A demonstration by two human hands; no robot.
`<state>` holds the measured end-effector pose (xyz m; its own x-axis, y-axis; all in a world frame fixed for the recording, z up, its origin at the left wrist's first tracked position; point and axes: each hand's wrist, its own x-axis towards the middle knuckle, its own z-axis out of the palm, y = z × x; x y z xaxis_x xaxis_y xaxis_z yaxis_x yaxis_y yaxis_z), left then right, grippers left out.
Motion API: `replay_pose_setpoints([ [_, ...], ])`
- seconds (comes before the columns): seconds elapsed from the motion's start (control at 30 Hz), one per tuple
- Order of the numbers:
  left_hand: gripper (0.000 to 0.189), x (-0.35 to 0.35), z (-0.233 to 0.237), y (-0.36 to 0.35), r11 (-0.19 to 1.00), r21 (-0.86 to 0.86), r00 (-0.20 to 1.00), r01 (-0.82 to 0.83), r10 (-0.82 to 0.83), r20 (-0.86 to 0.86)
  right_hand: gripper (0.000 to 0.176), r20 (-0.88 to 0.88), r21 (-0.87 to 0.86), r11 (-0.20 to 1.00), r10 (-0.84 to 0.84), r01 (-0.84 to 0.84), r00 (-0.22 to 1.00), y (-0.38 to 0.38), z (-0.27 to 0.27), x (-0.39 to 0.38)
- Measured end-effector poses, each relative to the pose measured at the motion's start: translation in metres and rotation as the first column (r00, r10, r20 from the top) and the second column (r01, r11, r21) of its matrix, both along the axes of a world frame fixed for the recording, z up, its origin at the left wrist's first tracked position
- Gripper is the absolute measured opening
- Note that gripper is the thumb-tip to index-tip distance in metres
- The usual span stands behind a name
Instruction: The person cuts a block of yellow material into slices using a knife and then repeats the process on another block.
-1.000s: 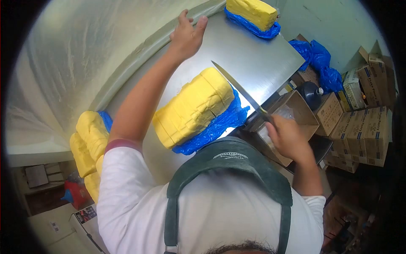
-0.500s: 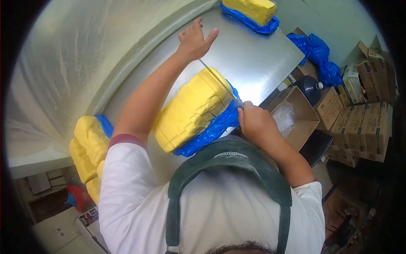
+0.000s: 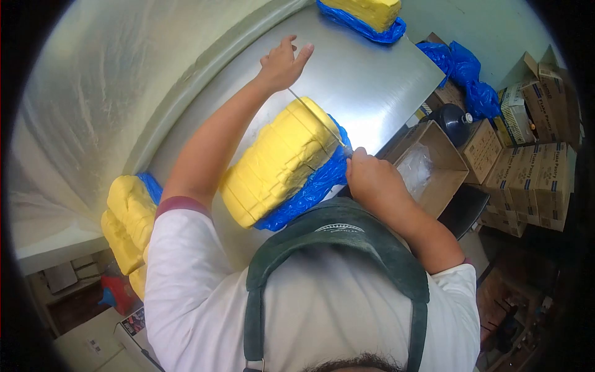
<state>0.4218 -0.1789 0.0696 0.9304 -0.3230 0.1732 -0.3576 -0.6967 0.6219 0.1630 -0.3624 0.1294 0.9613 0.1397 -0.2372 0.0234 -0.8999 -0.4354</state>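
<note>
A large yellow block (image 3: 269, 164) with ridged, cut-marked sides lies on blue plastic (image 3: 313, 192) on the metal table (image 3: 384, 87). A long thin blade or rod (image 3: 315, 115) crosses the block's far end. My right hand (image 3: 375, 183) is closed around its near end, beside the block. Beyond the block, my left hand (image 3: 282, 65) is at the tool's other end, thumb and fingers spread; the contact there is hidden under the palm.
Another yellow block (image 3: 372, 12) sits on blue plastic at the table's far edge. More yellow pieces (image 3: 130, 208) lie at the left. To the right are an open carton (image 3: 449, 180), stacked boxes (image 3: 536, 183), a dark round bottle (image 3: 449, 121) and blue bags (image 3: 465, 65). Plastic sheeting (image 3: 124, 68) hangs at the left.
Both hands and the tool have shifted slightly left in view, and the tool now lies a little lower against the block's far end. The surroundings have also shifted slightly in view.
</note>
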Motion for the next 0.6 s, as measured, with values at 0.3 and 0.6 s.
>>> replay_pose_setpoints([
  [0.3,0.088,0.001,-0.019,-0.009,0.977,0.201,0.989,0.074,-0.046,-0.139,0.019,-0.168,0.002,0.998,-0.064,0.065,0.984,0.002,-0.004,0.009],
  [0.6,0.082,0.000,-0.035,-0.011,0.953,0.282,0.967,0.111,-0.038,-0.250,0.032,-0.255,-0.006,0.997,-0.071,0.072,0.964,0.000,-0.016,0.017],
])
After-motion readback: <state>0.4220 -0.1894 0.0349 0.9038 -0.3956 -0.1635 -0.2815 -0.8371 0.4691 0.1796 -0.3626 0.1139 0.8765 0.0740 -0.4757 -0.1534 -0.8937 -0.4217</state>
